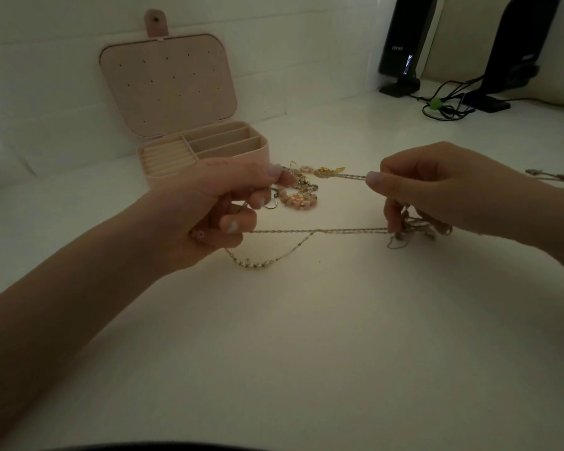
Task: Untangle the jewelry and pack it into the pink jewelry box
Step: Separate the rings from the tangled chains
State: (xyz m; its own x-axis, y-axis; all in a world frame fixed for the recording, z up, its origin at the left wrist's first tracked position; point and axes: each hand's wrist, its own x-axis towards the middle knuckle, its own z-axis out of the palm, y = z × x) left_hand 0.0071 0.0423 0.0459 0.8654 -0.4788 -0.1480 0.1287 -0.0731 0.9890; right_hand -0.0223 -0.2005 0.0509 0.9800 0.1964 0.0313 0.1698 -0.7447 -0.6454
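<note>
Both hands pinch one thin chain (316,231) above the bench (306,336): left hand (222,203) and right hand (437,190) curled on it. The open pink jewelry box (176,125) stands far left.

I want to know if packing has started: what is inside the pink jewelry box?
The open pink jewelry box shows only bare ring rolls and empty long compartments. Its near front corner is hidden behind the left hand, which pinches a chain.

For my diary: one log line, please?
left hand: pinching thin gold chain | right hand: pinching chain | open pink jewelry box: empty
</note>
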